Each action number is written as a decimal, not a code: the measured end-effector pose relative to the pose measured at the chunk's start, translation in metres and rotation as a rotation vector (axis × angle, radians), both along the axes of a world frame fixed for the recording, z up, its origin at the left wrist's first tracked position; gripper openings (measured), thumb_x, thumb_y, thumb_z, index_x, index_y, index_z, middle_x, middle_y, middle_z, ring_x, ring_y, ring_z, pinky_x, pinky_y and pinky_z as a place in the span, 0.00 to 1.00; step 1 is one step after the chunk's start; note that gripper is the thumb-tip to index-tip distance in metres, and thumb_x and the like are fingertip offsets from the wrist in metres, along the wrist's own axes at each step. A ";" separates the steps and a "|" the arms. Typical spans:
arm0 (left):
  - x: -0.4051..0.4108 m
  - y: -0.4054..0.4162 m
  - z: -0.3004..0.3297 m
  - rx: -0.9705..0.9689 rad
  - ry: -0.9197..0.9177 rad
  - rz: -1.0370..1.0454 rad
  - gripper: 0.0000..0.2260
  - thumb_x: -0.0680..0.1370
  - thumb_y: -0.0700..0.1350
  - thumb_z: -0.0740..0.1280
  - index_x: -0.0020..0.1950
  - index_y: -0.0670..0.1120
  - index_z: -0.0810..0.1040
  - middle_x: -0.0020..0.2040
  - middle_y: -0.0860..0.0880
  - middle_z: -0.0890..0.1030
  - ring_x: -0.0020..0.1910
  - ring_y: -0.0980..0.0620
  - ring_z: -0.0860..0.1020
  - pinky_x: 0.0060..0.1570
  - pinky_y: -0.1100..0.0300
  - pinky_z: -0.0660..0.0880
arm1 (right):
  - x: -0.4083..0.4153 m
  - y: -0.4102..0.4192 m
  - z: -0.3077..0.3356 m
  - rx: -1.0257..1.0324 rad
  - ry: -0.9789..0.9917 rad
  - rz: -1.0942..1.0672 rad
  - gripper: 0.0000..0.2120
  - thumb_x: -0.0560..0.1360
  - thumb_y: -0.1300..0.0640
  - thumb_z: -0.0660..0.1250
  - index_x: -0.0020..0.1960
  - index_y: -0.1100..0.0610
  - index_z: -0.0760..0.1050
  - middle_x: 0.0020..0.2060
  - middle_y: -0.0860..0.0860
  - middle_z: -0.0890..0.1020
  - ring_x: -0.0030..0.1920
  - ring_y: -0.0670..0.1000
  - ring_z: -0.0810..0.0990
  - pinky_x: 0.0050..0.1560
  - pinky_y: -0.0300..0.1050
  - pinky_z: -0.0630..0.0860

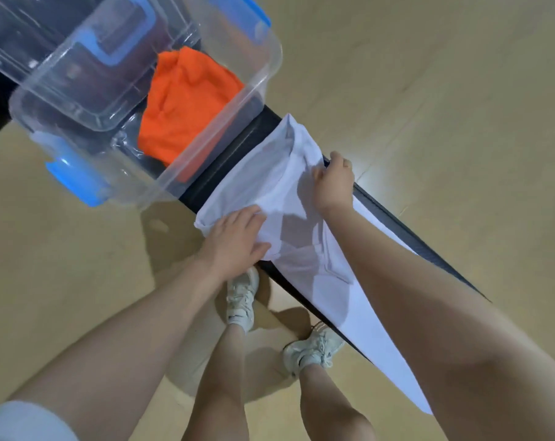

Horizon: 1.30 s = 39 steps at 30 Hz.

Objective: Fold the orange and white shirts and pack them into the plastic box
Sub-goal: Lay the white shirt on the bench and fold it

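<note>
1. The white shirt (282,198) lies spread along a narrow dark table (238,154), running from the middle of the view down toward 5 o'clock. It is part folded, with layers overlapping near the hands. I judge it is laid flat so that the creases can be set against a firm surface.

2. The left hand (235,237) rests flat on the shirt's near edge at about 7 o'clock of the cloth, fingers straight and spread, holding nothing. It seems to pin the fabric so it will not slide while the other side is drawn over.

3. The right hand (332,183) sits at the shirt's far edge, toward 3 o'clock, fingers curled over a bunched fold of the cloth. The grip looks right for pulling that edge across or tightening the fold.

4. The plastic box (270,78) stands on the same table at 11 o'clock from the shirt, just beside its upper end. Its blue latches (79,183) are undone and the clear lid (88,58) rests askew over the far part, leaving the near side open.

5. The orange shirt (187,113) is already inside the box, visible through the opening. So the white shirt's folding is the step in hand, and packing it remains.
</note>
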State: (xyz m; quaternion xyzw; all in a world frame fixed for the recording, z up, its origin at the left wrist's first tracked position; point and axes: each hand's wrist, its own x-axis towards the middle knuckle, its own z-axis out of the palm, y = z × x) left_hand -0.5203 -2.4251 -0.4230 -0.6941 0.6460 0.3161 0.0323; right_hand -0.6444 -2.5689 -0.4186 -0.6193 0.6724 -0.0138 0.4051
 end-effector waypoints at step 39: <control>-0.005 -0.120 -0.006 -0.078 0.628 1.255 0.15 0.78 0.44 0.60 0.64 0.43 0.66 0.50 0.50 0.78 0.52 0.50 0.77 0.53 0.57 0.74 | -0.045 0.058 -0.016 -0.144 0.150 0.651 0.30 0.75 0.49 0.46 0.74 0.59 0.55 0.75 0.58 0.57 0.75 0.60 0.56 0.74 0.56 0.56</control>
